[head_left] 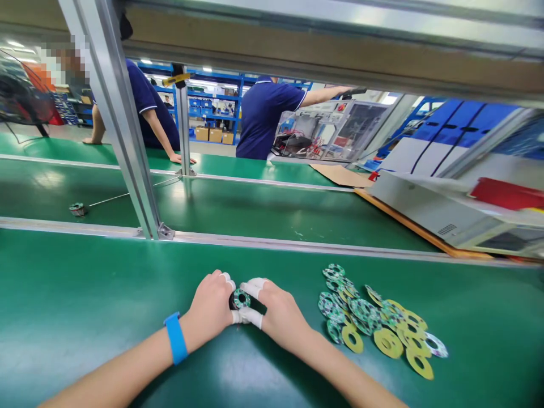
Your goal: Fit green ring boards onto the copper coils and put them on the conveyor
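White-capped fingers (251, 315) grip a round part (247, 300) over green worktop (106, 294); blue shelving (216, 96) beyond

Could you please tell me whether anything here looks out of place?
Nothing looks plainly damaged, but the ring-shaped circuit boards lie in an untidy heap right of the right hand, some green side up, others yellow. One small round part sits alone beyond the metal rail, far left.

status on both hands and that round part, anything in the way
Left hand, right hand: both gripping round part. Round part partly hidden in the grip. Loose ring-shaped boards off to the right, outside the grip; no obstruction seen.
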The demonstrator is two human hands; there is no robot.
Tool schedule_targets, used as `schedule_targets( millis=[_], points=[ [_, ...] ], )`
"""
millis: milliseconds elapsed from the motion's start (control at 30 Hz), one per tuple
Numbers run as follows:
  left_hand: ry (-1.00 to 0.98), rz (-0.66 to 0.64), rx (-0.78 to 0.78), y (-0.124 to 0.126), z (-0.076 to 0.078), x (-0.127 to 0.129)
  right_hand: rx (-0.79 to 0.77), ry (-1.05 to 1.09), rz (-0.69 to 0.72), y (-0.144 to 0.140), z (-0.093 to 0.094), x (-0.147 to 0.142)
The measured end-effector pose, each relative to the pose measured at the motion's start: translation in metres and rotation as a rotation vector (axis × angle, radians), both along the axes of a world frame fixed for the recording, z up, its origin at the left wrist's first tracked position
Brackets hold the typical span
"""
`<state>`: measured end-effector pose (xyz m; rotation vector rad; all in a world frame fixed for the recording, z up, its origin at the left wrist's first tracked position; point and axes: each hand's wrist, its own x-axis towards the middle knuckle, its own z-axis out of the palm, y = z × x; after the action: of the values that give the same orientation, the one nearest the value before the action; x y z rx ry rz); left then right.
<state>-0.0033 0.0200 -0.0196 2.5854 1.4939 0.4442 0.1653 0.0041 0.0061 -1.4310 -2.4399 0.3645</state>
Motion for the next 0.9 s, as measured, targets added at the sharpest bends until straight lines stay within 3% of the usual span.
schedule_targets(
  millis=[167, 533, 900],
  points=[
    [-0.001, 0.0, 0.006, 0.0, -0.001, 0.001, 0.01, -0.093, 0.013, 0.001, -0.002, 0.002],
    [0.001, 0.02, 0.017, -0.002, -0.004, 0.001, 0.01, -0.007, 0.023, 0.0, -0.006, 0.001],
    [0.022, -0.003, -0.021, -0.002, 0.0, 0.0, -0.003, -0.019, 0.091, 0.004, 0.004, 0.006]
  ],
)
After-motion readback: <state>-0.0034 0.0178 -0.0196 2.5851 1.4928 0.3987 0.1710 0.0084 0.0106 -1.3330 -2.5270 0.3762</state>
